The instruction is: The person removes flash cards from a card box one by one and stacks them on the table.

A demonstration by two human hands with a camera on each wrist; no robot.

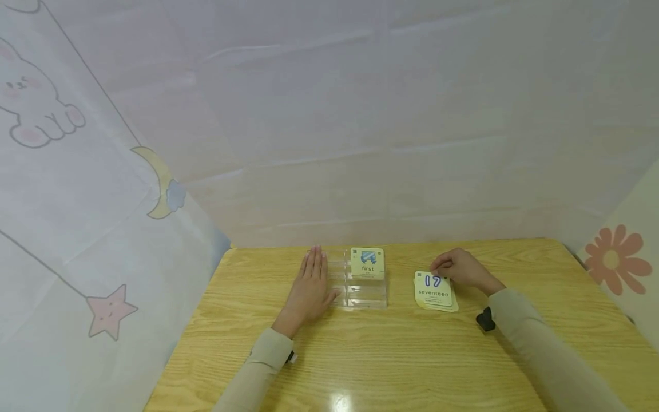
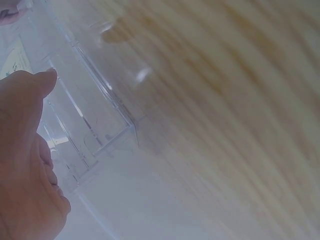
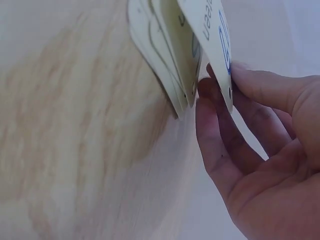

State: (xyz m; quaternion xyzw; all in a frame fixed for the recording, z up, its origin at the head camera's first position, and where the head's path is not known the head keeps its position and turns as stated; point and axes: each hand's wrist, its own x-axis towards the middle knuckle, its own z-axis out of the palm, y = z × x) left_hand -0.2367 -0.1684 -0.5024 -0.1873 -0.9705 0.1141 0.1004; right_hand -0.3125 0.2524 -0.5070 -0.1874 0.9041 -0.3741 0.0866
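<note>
A clear plastic card holder with rows of slots lies on the table. My left hand rests flat over its left side, fingers straight and thumb out to the right; the thumb also shows over the holder's ridges in the left wrist view. One card reading "first" sits at the holder's upper right. To the right, my right hand pinches the "17 seventeen" flash card between thumb and fingers by its upper edge. In the right wrist view that card tilts away from the stack of cards beneath it.
The wooden table ends at a pale cloth backdrop behind the holder and cards. Another printed cloth with a star hangs on the left. A dark wrist camera hangs at my right sleeve.
</note>
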